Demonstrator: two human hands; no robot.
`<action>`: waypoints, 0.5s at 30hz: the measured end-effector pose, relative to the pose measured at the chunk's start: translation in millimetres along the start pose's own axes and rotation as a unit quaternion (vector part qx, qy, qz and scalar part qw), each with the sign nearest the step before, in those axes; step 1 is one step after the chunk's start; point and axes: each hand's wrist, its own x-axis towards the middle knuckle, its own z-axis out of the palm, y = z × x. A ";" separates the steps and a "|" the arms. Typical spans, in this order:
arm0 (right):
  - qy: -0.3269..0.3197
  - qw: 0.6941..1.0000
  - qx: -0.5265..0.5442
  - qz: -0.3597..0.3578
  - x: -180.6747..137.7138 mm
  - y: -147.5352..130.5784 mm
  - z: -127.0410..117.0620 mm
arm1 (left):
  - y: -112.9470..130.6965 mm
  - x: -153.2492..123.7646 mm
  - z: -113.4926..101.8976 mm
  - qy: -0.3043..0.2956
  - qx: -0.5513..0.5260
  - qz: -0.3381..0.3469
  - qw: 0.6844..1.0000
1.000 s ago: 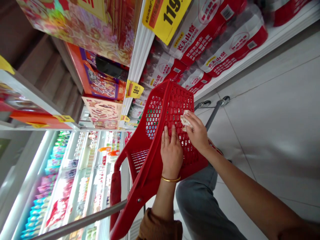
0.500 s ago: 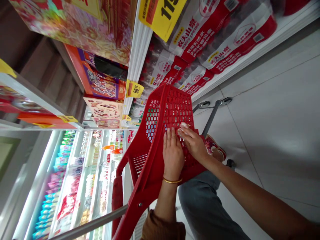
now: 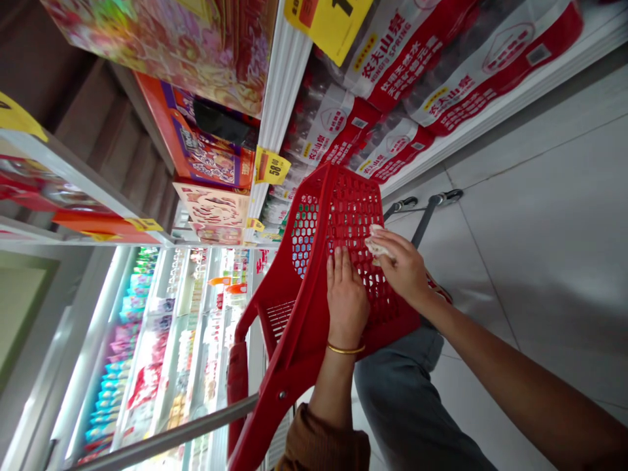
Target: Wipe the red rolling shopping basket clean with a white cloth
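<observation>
A red plastic shopping cart [image 3: 307, 327] with a honeycomb-like perforated side fills the middle of the head view. My left hand [image 3: 347, 294] lies flat on the cart's side, fingers stretched out together, a gold bangle [image 3: 346, 350] on its wrist. To its right, my right hand [image 3: 405, 265] pinches a crumpled white cloth or tissue [image 3: 380, 244] against or just off the perforated panel. Whether the cloth touches the plastic, I cannot tell.
Shrink-wrapped bottled water packs [image 3: 392, 72] sit on the low shelf at upper right. Boxed goods [image 3: 213, 147] with yellow price tags [image 3: 271, 167] line the shelf to the left. A lit display of packaged goods [image 3: 147, 366] stands at lower left. Pale floor tiles [image 3: 540, 261] lie at right.
My right hand has moved right, away from my left hand, and more of the white cloth shows in its fingers. My left hand still rests flat on the cart. The view has shifted slightly.
</observation>
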 end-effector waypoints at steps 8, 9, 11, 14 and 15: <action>0.046 0.999 -0.018 -0.010 -1.5 3.3 -12.8 | 12.8 7.8 -0.6 0.013 0.009 -0.080 0.997; 0.043 0.999 -0.017 -0.009 -3.0 2.8 -13.1 | 13.3 10.0 0.6 0.014 0.009 -0.090 0.996; 0.039 0.999 -0.014 -0.006 -3.6 1.3 -13.5 | 13.0 13.8 3.6 0.019 0.006 -0.101 0.995; 0.045 0.999 -0.009 -0.007 -1.7 -1.6 -14.2 | 10.5 15.1 7.9 0.029 -0.003 -0.089 0.996; 0.046 0.999 -0.008 -0.007 -1.5 -2.6 -14.4 | 9.6 14.4 9.0 0.034 -0.007 -0.081 0.996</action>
